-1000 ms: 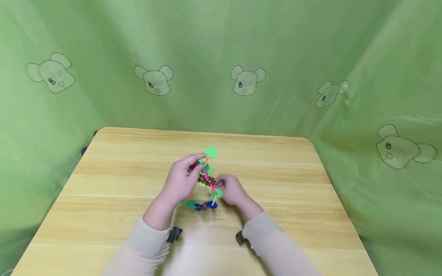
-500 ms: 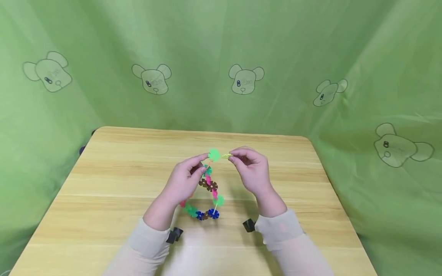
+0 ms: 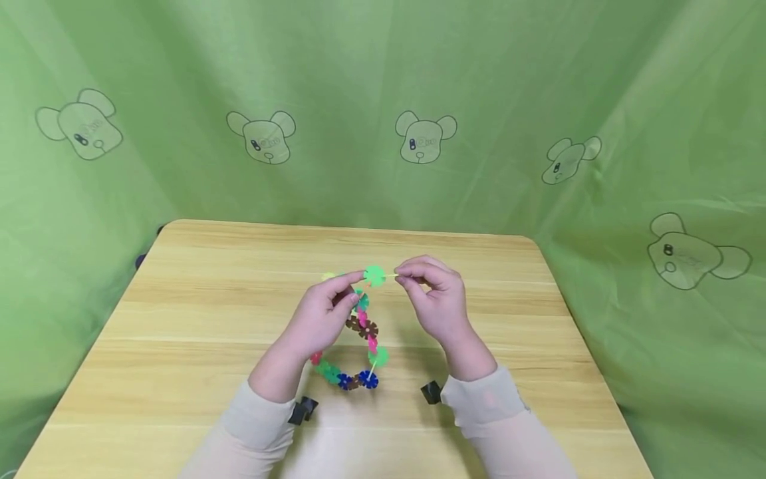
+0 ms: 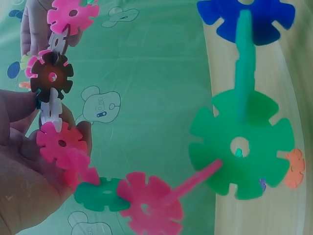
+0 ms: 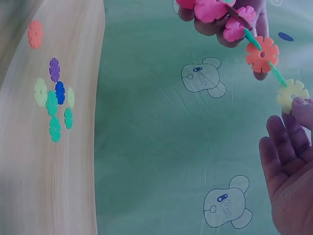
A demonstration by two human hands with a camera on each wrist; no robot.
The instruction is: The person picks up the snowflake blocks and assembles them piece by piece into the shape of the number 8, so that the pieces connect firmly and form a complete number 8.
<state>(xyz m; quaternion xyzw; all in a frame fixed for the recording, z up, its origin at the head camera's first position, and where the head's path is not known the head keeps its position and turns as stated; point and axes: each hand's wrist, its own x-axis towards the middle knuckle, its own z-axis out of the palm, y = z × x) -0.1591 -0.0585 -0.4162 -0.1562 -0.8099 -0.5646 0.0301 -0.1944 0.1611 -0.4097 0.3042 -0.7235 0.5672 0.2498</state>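
My left hand (image 3: 320, 313) holds a looping chain of slotted plastic snowflake discs in pink, brown, green, blue and orange. In the left wrist view the fingers curl around its pink and brown discs (image 4: 62, 81), while a large green disc (image 4: 210, 156) hangs nearer the camera. A bright green disc (image 3: 374, 275) forms the chain's upper end, by the left fingertips. My right hand (image 3: 435, 296) pinches a pale yellow snowflake disc (image 5: 292, 95) between thumb and finger. Edge-on in the head view, that disc reaches the green disc's right rim. The left palm hides part of the chain.
Several loose snowflake discs (image 5: 52, 103) lie on the wooden table (image 3: 509, 332), with an orange disc (image 5: 35, 34) apart from them. Black camera mounts (image 3: 431, 392) sit at both wrists. A green curtain (image 3: 347, 66) surrounds the table's back and sides.
My right hand has risen from beside the chain, bringing the yellow disc leftward to the green end disc. The left hand has barely moved; the chain's lower part hangs slightly nearer the front.
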